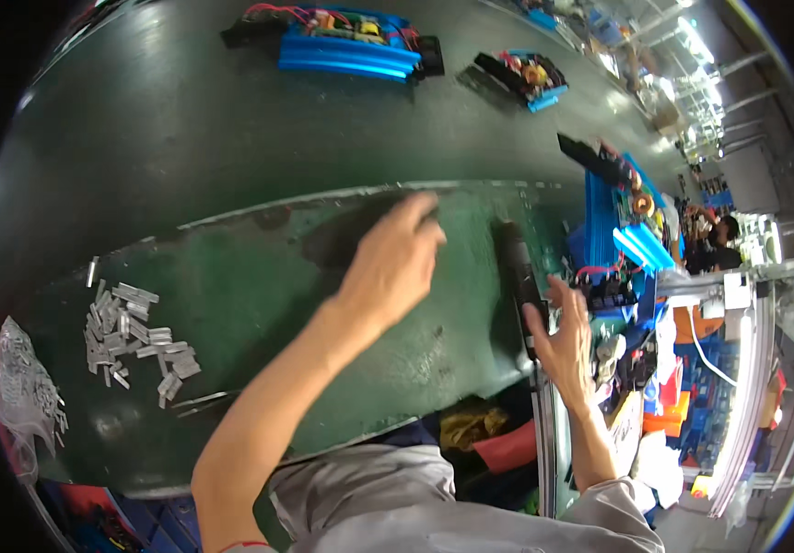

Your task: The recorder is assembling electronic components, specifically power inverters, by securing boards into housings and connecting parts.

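My left hand (391, 264) reaches over the middle of the green work mat (259, 313). Its fingers are curled together, and a small dark patch shows by the fingertips; what they hold, if anything, I cannot make out. My right hand (566, 350) is at the mat's right side, thumb and fingers apart. Its thumb lies against or just over a black rod-shaped tool (519, 267), perhaps an electric screwdriver; contact is unclear. Just beyond that hand is a blue-cased circuit assembly (602, 221) with exposed coils and red wires.
Several small silvery metal pieces (125, 327) lie at left, near tweezers (204, 402) and a clear plastic bag (24, 387) of small parts. A long blue circuit unit (351, 55) and a smaller one (531, 78) sit on the far surface. A metal post (544, 442) stands at right.
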Tool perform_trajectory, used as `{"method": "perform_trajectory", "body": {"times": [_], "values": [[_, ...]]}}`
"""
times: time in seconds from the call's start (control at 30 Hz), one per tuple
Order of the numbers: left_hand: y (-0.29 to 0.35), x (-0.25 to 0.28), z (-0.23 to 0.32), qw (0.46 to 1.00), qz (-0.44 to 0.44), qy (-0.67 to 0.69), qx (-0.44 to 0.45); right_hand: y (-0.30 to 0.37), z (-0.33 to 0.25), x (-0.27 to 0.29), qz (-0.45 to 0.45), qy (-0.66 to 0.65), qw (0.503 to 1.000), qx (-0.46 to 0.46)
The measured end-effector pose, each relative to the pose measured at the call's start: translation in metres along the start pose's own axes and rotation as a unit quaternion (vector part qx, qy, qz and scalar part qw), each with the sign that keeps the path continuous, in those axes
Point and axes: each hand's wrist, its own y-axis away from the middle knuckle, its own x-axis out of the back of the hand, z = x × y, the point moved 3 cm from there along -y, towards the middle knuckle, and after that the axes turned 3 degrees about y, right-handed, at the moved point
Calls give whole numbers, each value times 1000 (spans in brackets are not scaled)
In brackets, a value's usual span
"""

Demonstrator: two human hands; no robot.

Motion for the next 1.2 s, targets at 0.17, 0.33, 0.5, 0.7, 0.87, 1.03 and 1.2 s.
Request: {"method": "perform_trajectory", "body": {"times": [0.17, 0.33, 0.5, 0.7, 0.87, 1.03, 1.2], "values": [[19, 2, 5, 997, 26, 76, -13, -85, -45, -22, 45, -10, 990, 129], [17, 9, -13, 977, 81, 190, 56, -196, -62, -98, 37, -22, 979, 199], [13, 13, -22, 963, 123, 227, 73, -317, -48, -156, 10, 182, 959, 218], [10, 6, -23, 960, 129, 235, 75, -409, -5, -169, 70, 297, 937, 168], [16, 3, -23, 960, 110, 238, 95, -431, 7, -185, 66, 287, 945, 144], [11, 2, -18, 965, 97, 228, 87, -441, 11, -151, 34, 198, 972, 126], [13, -1, -18, 971, 53, 219, 84, -420, -14, -93, -37, 226, 952, 202]]}}
